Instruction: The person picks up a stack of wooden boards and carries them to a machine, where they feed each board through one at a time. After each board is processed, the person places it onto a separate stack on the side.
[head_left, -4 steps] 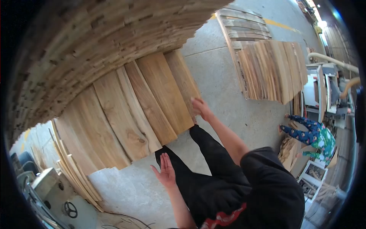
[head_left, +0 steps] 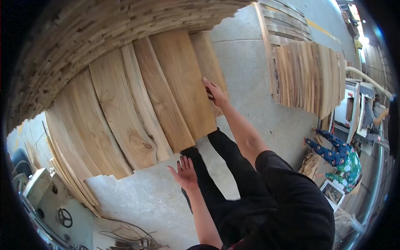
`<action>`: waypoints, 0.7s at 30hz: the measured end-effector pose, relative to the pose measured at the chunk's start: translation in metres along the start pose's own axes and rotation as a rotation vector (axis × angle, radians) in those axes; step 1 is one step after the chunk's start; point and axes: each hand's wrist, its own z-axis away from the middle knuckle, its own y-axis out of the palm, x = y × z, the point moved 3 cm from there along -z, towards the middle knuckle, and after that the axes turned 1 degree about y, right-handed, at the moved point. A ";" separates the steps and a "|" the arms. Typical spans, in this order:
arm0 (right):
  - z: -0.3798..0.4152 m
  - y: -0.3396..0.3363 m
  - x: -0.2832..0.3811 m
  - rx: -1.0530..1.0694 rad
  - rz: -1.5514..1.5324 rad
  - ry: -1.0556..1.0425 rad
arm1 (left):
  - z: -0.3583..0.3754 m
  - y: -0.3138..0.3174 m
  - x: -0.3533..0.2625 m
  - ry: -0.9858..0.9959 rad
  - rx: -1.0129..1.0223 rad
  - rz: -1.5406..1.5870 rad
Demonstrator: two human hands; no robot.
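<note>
Several wooden boards lie side by side in front of me. My right hand (head_left: 216, 94) is at the right long edge of a wide, smooth brown board (head_left: 181, 75), its thumb on the edge and its fingers curled beside it. Partly under that board is a paler board (head_left: 208, 54) on the far right. My left hand (head_left: 184, 174) is open, palm up and fingers apart, just below the near ends of the boards and holding nothing. A narrower board (head_left: 160, 91) and a knotted board (head_left: 125, 112) lie further left.
A tall stack of wood (head_left: 104, 25) rises behind the boards. Another board pile (head_left: 308, 75) lies on slats at the right. A machine with a handwheel (head_left: 64, 218) stands at lower left. A person in patterned clothes (head_left: 348, 166) bends at the right.
My right hand has moved forward along the wide board's edge and closed on it. The view has shifted a little. My left hand stays open near the board ends.
</note>
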 end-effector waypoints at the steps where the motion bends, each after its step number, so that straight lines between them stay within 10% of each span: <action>1: -0.014 0.007 0.010 0.101 -0.027 0.026 | -0.014 -0.001 0.020 0.062 -0.131 -0.029; 10: 0.025 0.031 0.053 0.133 -0.047 -0.038 | -0.113 -0.035 0.105 0.208 0.364 -0.728; 21: -0.010 0.017 0.035 0.192 0.024 -0.002 | -0.127 -0.010 0.126 0.116 0.335 -0.550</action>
